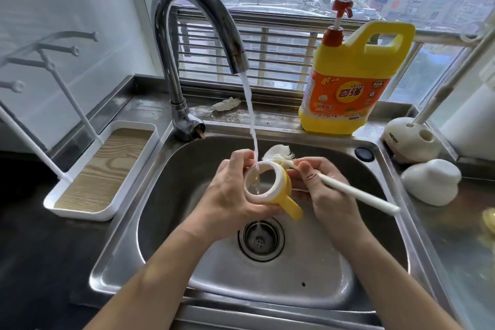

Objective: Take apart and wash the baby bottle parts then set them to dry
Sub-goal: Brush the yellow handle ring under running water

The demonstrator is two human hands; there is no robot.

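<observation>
The left grip point(230, 191) curls round the collar point(280, 179), whose opening faces up into the stream point(251, 126). The right grip point(320, 190) pinches the brush point(356, 193). Its bristles sit just beyond the collar, and its shaft runs back rightward.

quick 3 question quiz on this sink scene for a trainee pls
1. True or false: water from the tap runs into the bottle part that the left hand holds.
2. What does the right hand grip? A) a cup B) the brush C) a spoon
3. Fill in: the yellow soap jug stands on the ledge behind the ____.
Key: 1 true; 2 B; 3 sink
</observation>
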